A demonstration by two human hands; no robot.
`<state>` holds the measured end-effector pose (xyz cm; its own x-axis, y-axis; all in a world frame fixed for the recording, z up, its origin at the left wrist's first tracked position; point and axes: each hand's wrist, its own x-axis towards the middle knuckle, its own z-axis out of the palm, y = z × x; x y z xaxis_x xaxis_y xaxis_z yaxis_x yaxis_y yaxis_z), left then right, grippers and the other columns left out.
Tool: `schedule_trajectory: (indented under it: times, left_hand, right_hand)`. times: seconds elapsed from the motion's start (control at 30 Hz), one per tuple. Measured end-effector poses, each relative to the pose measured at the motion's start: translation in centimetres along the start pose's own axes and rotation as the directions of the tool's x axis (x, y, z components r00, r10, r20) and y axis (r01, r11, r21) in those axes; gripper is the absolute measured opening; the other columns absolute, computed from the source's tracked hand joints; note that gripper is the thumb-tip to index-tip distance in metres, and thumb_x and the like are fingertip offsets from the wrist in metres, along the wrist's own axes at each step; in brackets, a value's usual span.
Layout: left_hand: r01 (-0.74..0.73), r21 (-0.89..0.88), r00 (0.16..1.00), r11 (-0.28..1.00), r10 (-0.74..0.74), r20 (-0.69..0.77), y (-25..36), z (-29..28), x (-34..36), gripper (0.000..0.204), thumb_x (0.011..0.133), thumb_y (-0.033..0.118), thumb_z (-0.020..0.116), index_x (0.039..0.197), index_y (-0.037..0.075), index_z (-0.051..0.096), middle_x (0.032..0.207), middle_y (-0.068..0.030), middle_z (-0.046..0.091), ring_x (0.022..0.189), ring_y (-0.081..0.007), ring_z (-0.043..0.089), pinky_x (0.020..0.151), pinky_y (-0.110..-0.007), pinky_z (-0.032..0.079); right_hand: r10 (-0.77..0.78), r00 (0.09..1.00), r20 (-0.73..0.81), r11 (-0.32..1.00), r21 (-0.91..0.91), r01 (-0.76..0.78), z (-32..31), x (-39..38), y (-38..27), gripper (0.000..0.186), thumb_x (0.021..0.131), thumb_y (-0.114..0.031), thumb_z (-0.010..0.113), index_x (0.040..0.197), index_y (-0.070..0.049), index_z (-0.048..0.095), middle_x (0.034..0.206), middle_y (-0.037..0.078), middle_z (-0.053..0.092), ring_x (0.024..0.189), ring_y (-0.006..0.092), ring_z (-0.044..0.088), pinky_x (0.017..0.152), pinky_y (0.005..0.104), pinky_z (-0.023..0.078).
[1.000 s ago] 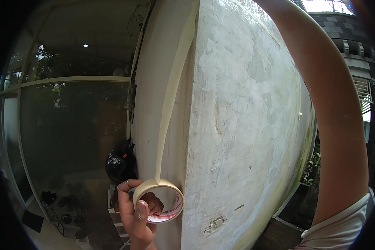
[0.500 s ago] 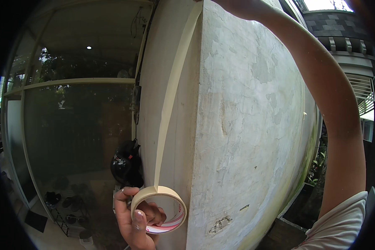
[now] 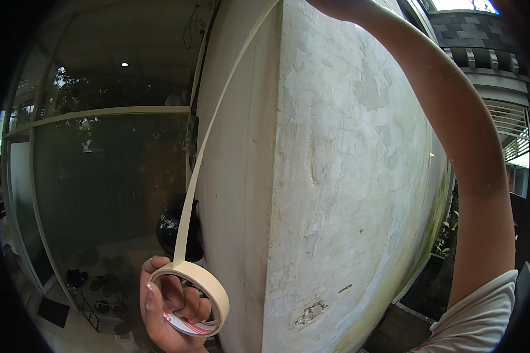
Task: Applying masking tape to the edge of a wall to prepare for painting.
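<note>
My left hand [image 3: 156, 309] grips a roll of cream masking tape [image 3: 215, 297] low in the view, its fingers curled into the roll's centre. A long strip of tape [image 3: 211, 121] runs taut from the roll up to the top edge, just left of the corner of a weathered, cracked white wall [image 3: 347, 176]. My right arm reaches up along the right side; my right hand [image 3: 324, 7] is at the top edge near the strip's upper end, its fingers out of sight, so I cannot tell its grip.
A glass-panelled front [image 3: 109, 153] stands at left, with a black helmet [image 3: 171, 229] beside the wall and footwear on a rack [image 3: 85, 312] below. At right are plants [image 3: 447, 229], a dark trough-like recess [image 3: 406, 294] and a grey-tiled building front [image 3: 465, 29].
Over the last half second my left hand and the roll have moved leftward, slanting the tape strip away from the wall's corner. My right arm has lowered slightly since a second ago.
</note>
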<state>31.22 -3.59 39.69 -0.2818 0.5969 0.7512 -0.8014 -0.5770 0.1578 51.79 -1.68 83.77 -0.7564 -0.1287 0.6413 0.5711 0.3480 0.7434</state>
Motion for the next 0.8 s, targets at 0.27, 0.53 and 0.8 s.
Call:
schedule_trajectory:
  times: [0.27,0.53,0.8]
  left_hand:
    - [-0.031,-0.067,0.989,0.997,0.020,-0.148,1.4,-0.3,0.3,0.040,0.104,0.030,0.047,0.126,-0.003,0.056,0.105,-0.0121,0.069,0.085,-0.0172,0.069,0.065,-0.029,0.059]
    - [0.120,-0.248,0.982,0.961,-0.078,0.172,2.9,-2.3,1.5,0.040,0.106,0.033,0.042,0.114,0.000,0.065,0.097,-0.0123,0.072,0.060,-0.0086,0.061,0.041,-0.021,0.041]
    - [-0.036,-0.099,0.991,0.994,0.022,-0.135,3.3,-1.2,0.5,0.041,0.106,0.033,0.041,0.120,-0.001,0.062,0.104,-0.0157,0.072,0.073,-0.0149,0.070,0.047,-0.026,0.052]
  right_hand:
    - [-0.103,0.995,0.000,0.994,-0.048,0.102,-0.5,-0.1,1.0,0.035,0.101,-0.037,0.053,0.097,-0.011,0.076,0.102,0.009,0.068,0.110,0.0242,0.054,0.099,0.0395,0.042]
    - [-0.034,0.999,0.009,0.999,-0.013,0.034,0.2,0.1,1.3,0.037,0.101,-0.039,0.052,0.099,-0.011,0.076,0.105,0.009,0.067,0.112,0.0247,0.054,0.099,0.0412,0.042]
    - [-0.092,0.996,0.010,0.996,-0.016,0.092,0.4,0.3,2.2,0.036,0.103,-0.034,0.049,0.101,-0.009,0.075,0.107,0.009,0.069,0.115,0.0270,0.050,0.103,0.0421,0.038]
